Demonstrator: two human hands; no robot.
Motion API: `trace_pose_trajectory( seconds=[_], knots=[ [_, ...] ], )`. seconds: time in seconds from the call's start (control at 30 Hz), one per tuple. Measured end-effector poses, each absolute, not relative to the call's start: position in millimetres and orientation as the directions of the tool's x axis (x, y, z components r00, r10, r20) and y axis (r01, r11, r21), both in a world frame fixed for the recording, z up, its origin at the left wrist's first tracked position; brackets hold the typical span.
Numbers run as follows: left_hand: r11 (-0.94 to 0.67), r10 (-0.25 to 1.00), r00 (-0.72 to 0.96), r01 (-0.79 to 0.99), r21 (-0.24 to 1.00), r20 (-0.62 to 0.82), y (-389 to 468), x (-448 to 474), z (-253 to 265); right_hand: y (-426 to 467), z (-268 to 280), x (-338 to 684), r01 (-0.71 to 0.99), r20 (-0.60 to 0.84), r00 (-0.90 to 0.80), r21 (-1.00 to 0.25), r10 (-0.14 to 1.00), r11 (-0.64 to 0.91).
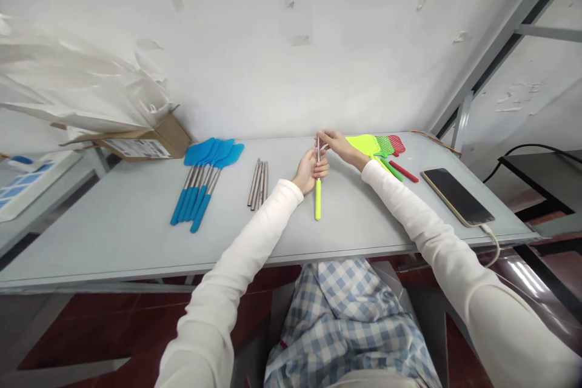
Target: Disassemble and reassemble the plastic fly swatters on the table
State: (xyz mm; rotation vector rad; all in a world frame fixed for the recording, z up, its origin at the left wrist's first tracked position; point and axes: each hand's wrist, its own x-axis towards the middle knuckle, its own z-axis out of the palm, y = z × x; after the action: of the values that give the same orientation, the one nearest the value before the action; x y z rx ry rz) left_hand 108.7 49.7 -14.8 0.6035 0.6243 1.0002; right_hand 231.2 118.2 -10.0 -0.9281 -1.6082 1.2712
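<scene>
My left hand [311, 170] is wrapped around a slim metal rod fitted with a yellow-green handle [317, 200], which points down toward the table's front edge. At the rod's upper end, my right hand [339, 144] closes its fingertips on the metal rod [319, 148]. Beside my right wrist lie a yellow-green mesh fly swatter head [364, 144], a green one [384, 144] and a red one [397, 144]. A green handle [391, 170] and a red handle [404, 171] lie just in front of them. Several loose metal rods [258, 185] rest left of my left hand.
Several blue fly swatters [200, 185] lie in a row on the grey table [127, 224]. A cardboard box [154, 139] with white plastic wrapping [86, 79] stands back left. A phone [457, 195] with a charging cable [493, 242] lies at the right. The white wall closes the back.
</scene>
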Motion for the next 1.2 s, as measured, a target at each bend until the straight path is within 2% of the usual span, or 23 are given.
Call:
trace_pose_trajectory(
  seconds=[0.1,0.2,0.27,0.4,0.53,0.67,0.83,1.0,1.2],
  knots=[
    [0.378,0.908,0.373,-0.536,0.755,-0.189,47,109,-18,124,-1,234,-0.127,0.15,-0.25,-0.984,0.956,0.122],
    [0.348,0.891,0.416,-0.363,0.864,-0.184,43,108,-27,136,11,242,-0.348,0.064,-0.071,-0.937,0.995,0.035],
    [0.3,0.881,0.438,-0.229,0.926,-0.177,41,109,-33,142,17,248,-0.431,0.024,-0.03,-0.902,0.999,0.009],
    [0.173,0.922,0.367,-0.117,0.978,-0.119,37,112,-40,143,20,250,-0.362,0.018,-0.022,-0.932,1.0,0.009],
    [0.129,0.934,0.35,-0.127,0.983,-0.078,36,113,-38,137,23,244,-0.246,0.076,0.058,-0.965,0.995,0.088],
    [0.114,0.929,0.368,-0.155,0.981,-0.05,36,112,-36,135,33,244,-0.279,0.135,0.047,-0.95,0.99,0.143],
    [0.111,0.918,0.394,-0.163,0.98,-0.039,34,115,-38,129,37,240,-0.393,0.025,0.032,-0.919,0.999,0.035],
    [0.15,0.94,0.335,-0.224,0.963,-0.068,35,118,-35,113,20,217,-0.428,-0.085,-0.041,-0.899,0.996,-0.094],
    [0.185,0.929,0.355,-0.21,0.96,-0.101,40,108,-34,107,9,217,-0.386,-0.074,-0.099,-0.916,0.992,-0.107]
  ],
)
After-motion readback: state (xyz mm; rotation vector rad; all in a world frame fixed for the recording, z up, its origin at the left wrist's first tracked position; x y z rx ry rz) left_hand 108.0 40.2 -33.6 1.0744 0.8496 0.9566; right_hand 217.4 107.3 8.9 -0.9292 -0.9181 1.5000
